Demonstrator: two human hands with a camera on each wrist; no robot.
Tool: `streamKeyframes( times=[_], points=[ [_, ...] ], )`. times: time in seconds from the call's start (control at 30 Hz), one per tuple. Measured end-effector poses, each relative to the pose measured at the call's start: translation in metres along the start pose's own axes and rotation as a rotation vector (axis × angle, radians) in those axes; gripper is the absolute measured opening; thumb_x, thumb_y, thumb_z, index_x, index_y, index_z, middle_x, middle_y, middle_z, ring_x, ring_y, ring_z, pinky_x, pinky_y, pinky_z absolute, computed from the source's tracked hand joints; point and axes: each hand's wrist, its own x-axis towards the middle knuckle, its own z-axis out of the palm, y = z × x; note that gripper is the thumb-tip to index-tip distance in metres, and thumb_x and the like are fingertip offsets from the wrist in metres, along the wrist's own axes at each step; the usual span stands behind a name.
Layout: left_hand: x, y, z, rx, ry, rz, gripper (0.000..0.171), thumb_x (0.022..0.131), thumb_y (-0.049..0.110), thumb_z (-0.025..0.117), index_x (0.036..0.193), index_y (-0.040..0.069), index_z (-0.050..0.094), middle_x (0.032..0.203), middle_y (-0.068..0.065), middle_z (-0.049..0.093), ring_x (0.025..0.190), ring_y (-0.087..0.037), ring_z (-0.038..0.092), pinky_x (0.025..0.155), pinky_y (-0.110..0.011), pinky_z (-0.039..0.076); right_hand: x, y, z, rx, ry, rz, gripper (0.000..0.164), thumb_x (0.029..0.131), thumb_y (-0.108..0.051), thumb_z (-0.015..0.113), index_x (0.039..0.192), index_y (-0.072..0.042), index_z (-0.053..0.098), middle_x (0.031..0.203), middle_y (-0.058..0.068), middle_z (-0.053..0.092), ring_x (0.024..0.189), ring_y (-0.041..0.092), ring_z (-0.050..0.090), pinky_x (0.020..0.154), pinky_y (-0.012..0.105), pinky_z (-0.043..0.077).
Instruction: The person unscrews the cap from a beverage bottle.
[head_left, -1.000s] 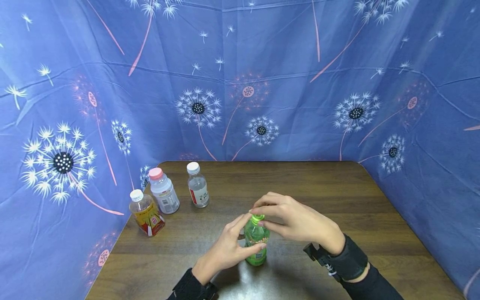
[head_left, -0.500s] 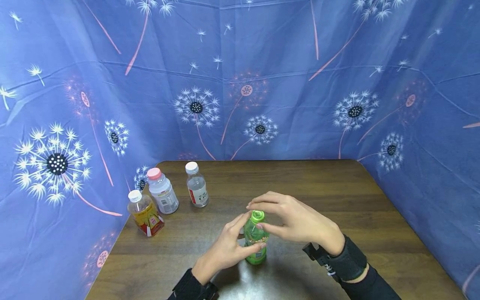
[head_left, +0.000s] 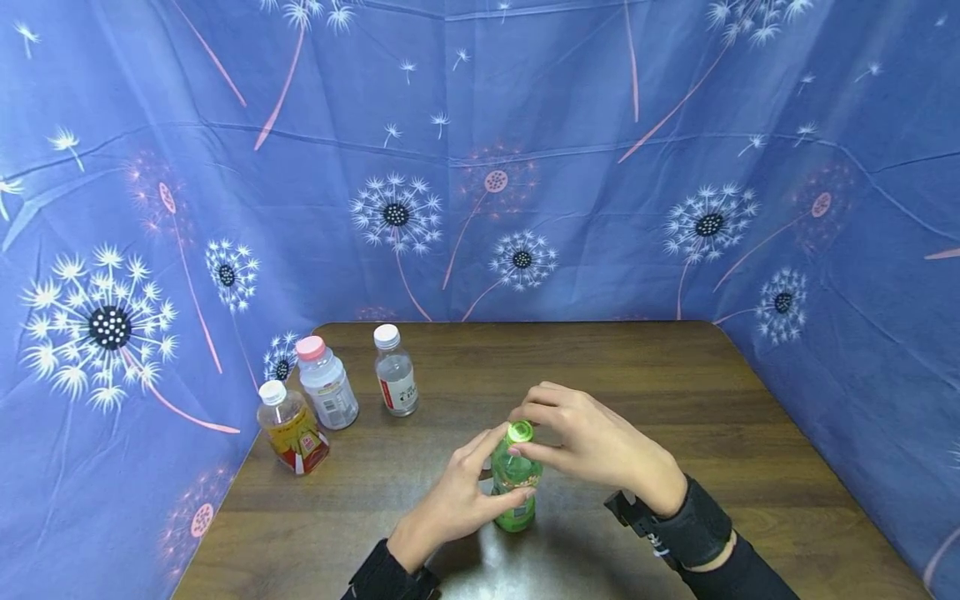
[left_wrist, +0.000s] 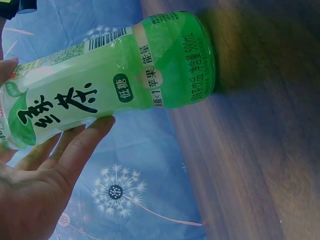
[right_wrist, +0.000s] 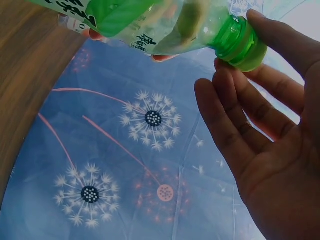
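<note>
A green tea bottle (head_left: 517,479) stands upright on the wooden table, its printed label seen large in the left wrist view. My left hand (head_left: 467,490) grips the bottle's body, thumb on the near side and fingers round the left. At the top, my right hand (head_left: 592,437) pinches the green cap (right_wrist: 250,56) between thumb and fingers. The right wrist view has the thumb (right_wrist: 280,37) on one side of the cap and fingers on the other. The cap is on the neck; whether it is loose I cannot tell.
Left on the table (head_left: 645,367) stand a white-capped bottle with a yellow and red label (head_left: 296,433), a pink-capped bottle (head_left: 330,390) and a clear white-capped bottle (head_left: 396,379). A blue dandelion-print cloth (head_left: 615,250) hangs around the back and sides.
Half a second ago the right fingers were spread off the cap; now they have come back in around it. The left hand and bottle have hardly moved.
</note>
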Motion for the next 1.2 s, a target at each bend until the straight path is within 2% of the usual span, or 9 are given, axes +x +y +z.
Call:
streamKeyframes(
  times=[0.27,0.4,0.5,0.6,0.67,0.77,0.9,1.03,1.2],
  points=[
    [0.000,-0.001,0.000,0.023,0.004,0.018,0.075,0.094,0.037,0.080,0.157,0.038,0.040,0.138,0.004,0.061,0.117,-0.018,0.068,0.084,-0.024,0.062,0.003,-0.004,0.007,-0.127,0.092,0.029,0.029,0.088,-0.045,0.084,0.092,-0.020,0.069,0.087,-0.012,0.060,0.075,0.002,0.053,0.062,0.015,0.046],
    [-0.001,-0.001,0.000,0.020,-0.008,0.003,0.075,0.094,0.039,0.080,0.157,0.040,0.039,0.142,0.005,0.059,0.125,-0.020,0.065,0.087,-0.025,0.061,0.002,-0.005,0.004,-0.105,0.047,0.056,0.037,0.089,-0.052,0.081,0.106,-0.020,0.073,0.101,-0.011,0.066,0.089,0.001,0.061,0.072,0.020,0.055],
    [0.000,-0.001,0.000,0.006,-0.008,0.019,0.072,0.094,0.037,0.080,0.155,0.038,0.041,0.144,0.004,0.058,0.125,-0.020,0.065,0.087,-0.024,0.061,-0.001,-0.004,-0.002,-0.004,-0.029,0.036,0.036,0.093,-0.036,0.080,0.124,-0.018,0.073,0.123,-0.008,0.068,0.112,0.007,0.065,0.089,0.029,0.060],
    [0.001,-0.003,0.002,-0.003,0.000,0.045,0.070,0.095,0.035,0.080,0.154,0.036,0.043,0.145,0.003,0.058,0.121,-0.019,0.067,0.086,-0.022,0.061,-0.003,-0.002,-0.006,0.089,-0.098,-0.010,0.037,0.092,-0.012,0.075,0.130,-0.016,0.073,0.132,-0.005,0.067,0.121,0.010,0.063,0.096,0.031,0.059],
    [0.001,-0.004,0.002,-0.003,0.008,0.056,0.069,0.095,0.034,0.080,0.154,0.035,0.044,0.144,0.003,0.058,0.118,-0.017,0.069,0.085,-0.022,0.061,-0.002,0.000,-0.007,0.119,-0.114,-0.047,0.040,0.091,-0.003,0.071,0.128,-0.015,0.074,0.131,-0.004,0.068,0.120,0.010,0.063,0.095,0.030,0.059],
    [0.002,-0.005,0.002,-0.005,0.017,0.056,0.070,0.095,0.034,0.080,0.155,0.035,0.044,0.146,0.004,0.057,0.118,-0.016,0.069,0.084,-0.021,0.061,-0.002,0.002,-0.007,0.131,-0.124,-0.068,0.037,0.092,-0.003,0.070,0.126,-0.017,0.075,0.127,-0.005,0.069,0.117,0.009,0.062,0.093,0.028,0.059],
    [0.003,-0.004,0.003,0.002,0.018,0.078,0.068,0.094,0.032,0.080,0.153,0.033,0.046,0.141,0.003,0.059,0.117,-0.016,0.069,0.084,-0.021,0.061,-0.001,0.003,-0.007,0.111,-0.103,-0.045,0.031,0.095,-0.011,0.074,0.125,-0.017,0.076,0.118,-0.009,0.067,0.106,0.006,0.061,0.085,0.023,0.057],
    [0.003,-0.002,0.003,-0.001,0.004,0.059,0.069,0.095,0.033,0.080,0.154,0.034,0.044,0.143,0.003,0.058,0.117,-0.016,0.069,0.085,-0.022,0.061,-0.001,0.002,-0.003,0.060,-0.061,-0.008,0.027,0.097,-0.024,0.077,0.122,-0.016,0.078,0.102,-0.012,0.060,0.089,0.002,0.055,0.073,0.015,0.049],
    [0.003,-0.001,0.002,0.010,0.009,0.058,0.076,0.094,0.032,0.080,0.159,0.033,0.040,0.142,-0.001,0.059,0.116,-0.018,0.070,0.083,-0.022,0.062,0.002,0.001,0.005,-0.053,0.031,0.000,0.024,0.092,-0.035,0.082,0.107,-0.016,0.079,0.089,-0.012,0.055,0.079,-0.001,0.046,0.065,0.013,0.043]
  ],
)
